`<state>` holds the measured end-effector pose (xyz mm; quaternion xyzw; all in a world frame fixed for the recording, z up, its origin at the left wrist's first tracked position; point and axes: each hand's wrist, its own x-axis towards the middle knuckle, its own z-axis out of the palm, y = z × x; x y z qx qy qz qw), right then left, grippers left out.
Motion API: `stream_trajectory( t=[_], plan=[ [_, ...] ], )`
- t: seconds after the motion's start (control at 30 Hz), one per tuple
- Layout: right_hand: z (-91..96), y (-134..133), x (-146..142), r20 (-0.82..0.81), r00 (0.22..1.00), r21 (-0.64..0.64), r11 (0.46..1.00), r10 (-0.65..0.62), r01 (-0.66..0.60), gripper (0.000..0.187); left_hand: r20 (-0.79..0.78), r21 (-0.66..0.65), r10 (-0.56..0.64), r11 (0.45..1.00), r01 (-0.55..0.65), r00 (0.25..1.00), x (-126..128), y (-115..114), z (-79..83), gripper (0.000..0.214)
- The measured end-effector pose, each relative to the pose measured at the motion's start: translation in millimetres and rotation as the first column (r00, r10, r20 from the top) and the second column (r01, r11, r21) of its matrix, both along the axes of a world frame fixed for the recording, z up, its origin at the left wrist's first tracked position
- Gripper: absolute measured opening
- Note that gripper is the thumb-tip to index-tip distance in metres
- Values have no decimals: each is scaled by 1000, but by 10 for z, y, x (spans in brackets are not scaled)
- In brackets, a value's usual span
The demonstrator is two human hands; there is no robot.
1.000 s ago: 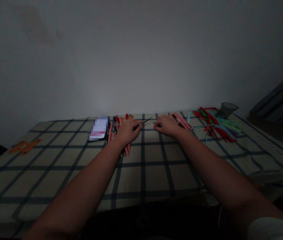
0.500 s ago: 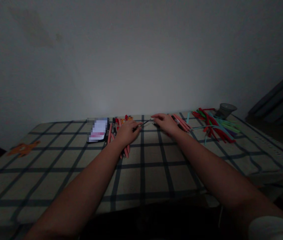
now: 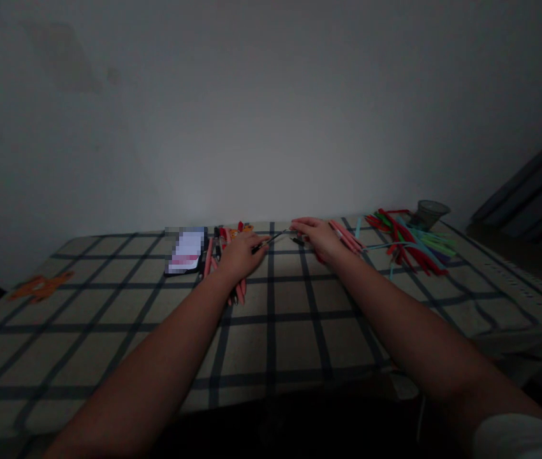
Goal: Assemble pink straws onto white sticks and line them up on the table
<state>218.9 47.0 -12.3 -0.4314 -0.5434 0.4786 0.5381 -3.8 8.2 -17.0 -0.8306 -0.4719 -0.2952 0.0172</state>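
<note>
Centrally, at twelve o'clock on the checked tablecloth (image 3: 271, 344) and close to its far edge: thin dark rod (image 3: 273, 240), slanting from seven o'clock up to one o'clock, raised just clear of the cloth. Lower end pinched in the left hand (image 3: 238, 256), fingers curled narrow around it. Upper end met by the right hand (image 3: 322, 240), fingertips (image 3: 298, 225) closed small on the tip, exact grip hard to make out in the dim light. Probably best handled with a light pinch at both ends and wrists kept low, so slender a piece likely being easy to bow or drop. Just below the tip, at five o'clock, small dark piece (image 3: 298, 242) lying on the cloth. Under the left hand, at seven o'clock, pink pens (image 3: 238, 292). Touching the right hand at three o'clock, pink barrels (image 3: 347, 236) side by side. Farther out at nine o'clock, blurred flat rectangle (image 3: 185, 251). Well apart at three o'clock, loose heap of red, green and teal sticks (image 3: 412, 247). Only container in view: clear cup (image 3: 430, 212), upright at two o'clock, just behind that heap; contents impossible to tell, nothing seen above the rim. Far off at nine o'clock, flat orange shape (image 3: 39, 287). Beyond, plain pale wall (image 3: 271, 115).
</note>
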Motion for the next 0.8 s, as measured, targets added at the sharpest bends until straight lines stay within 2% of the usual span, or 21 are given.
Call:
stream_trajectory(
  t=[0.4, 0.8],
  plan=[
    [-6, -8, 16, 44, 999, -17, 1000, 1, 0, 24, -11, 1, 12, 1000, -12, 1000, 14, -9, 16, 33],
    [-17, -16, -2, 73, 997, 0, 1000, 30, -30, 24, -29, 30, 11, 999, -10, 1000, -3, 27, -37, 34]
  ],
)
